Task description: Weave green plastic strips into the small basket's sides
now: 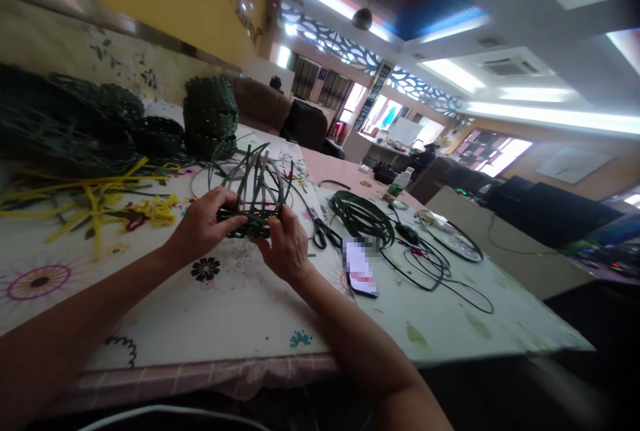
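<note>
A small, partly woven basket [255, 221] of dark green strips is held just above the patterned tablecloth, its loose strip ends standing up and fanning out at the top. My left hand [213, 218] grips its left side, thumb on the near wall and fingers behind. On the right side, my right hand [286, 241] pinches the woven rim with thumb and fingers. The far side of the basket and some fingertips are hidden. To the right of my right hand lie black-handled scissors [325, 234] and a phone [361, 268] with a lit screen.
A coil of green strip [363, 218] lies right of the scissors, with a bottle [399, 184] behind it. Yellow strips [93, 208] are heaped at left. Finished-looking green baskets [210, 114] stand at the back left. The table's front edge [210, 374] runs close to me.
</note>
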`<control>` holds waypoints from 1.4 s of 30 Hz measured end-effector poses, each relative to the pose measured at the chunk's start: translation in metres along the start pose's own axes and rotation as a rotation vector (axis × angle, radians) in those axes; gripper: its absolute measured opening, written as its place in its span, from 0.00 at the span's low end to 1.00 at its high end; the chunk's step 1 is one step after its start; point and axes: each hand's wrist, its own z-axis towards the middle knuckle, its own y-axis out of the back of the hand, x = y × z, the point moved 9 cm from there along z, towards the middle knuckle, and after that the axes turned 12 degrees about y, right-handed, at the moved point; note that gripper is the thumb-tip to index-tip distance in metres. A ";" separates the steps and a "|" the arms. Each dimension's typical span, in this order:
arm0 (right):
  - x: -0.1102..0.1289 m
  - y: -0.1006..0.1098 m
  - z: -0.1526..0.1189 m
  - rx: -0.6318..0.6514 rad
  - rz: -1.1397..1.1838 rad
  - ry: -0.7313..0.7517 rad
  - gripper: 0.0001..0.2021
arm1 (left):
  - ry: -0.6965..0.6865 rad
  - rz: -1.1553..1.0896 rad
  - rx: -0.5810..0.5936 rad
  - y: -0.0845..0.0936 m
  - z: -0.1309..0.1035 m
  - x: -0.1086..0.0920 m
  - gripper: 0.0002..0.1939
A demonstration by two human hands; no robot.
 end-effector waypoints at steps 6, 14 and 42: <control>0.001 -0.005 0.001 0.052 0.018 0.023 0.19 | 0.229 -0.109 0.153 -0.006 0.003 0.009 0.16; -0.009 0.009 0.007 0.001 0.187 0.035 0.15 | 0.279 -0.150 0.163 -0.007 0.000 0.005 0.13; 0.000 0.034 0.020 -0.059 0.243 -0.098 0.12 | 0.250 -0.125 0.048 -0.013 -0.007 -0.002 0.14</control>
